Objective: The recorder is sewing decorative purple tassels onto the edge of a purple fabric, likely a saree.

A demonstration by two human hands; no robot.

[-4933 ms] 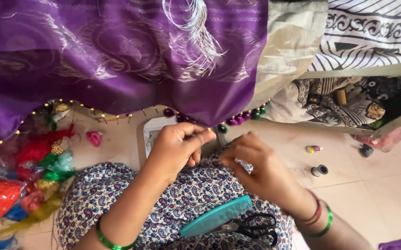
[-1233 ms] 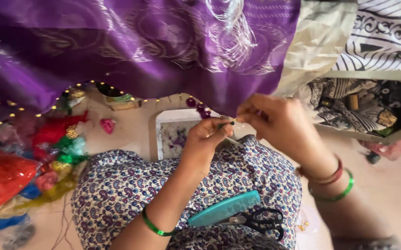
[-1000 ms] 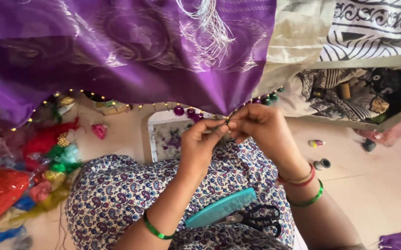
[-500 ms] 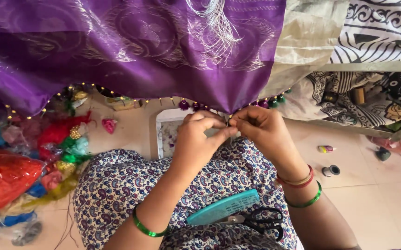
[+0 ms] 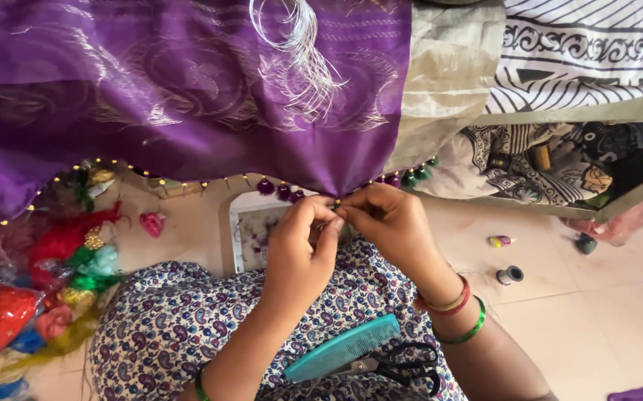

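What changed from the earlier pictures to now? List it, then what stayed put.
The right hand, raised and apart at the fabric edge about a second ago, came down to meet the left hand; both now pinch at the hem of the purple cloth beside the bead tassels. The teal comb and scissors stayed on the lap.

left hand [image 5: 301, 252] raised, fingers pinched | right hand [image 5: 388, 223] fingers pinched, fingertips meeting
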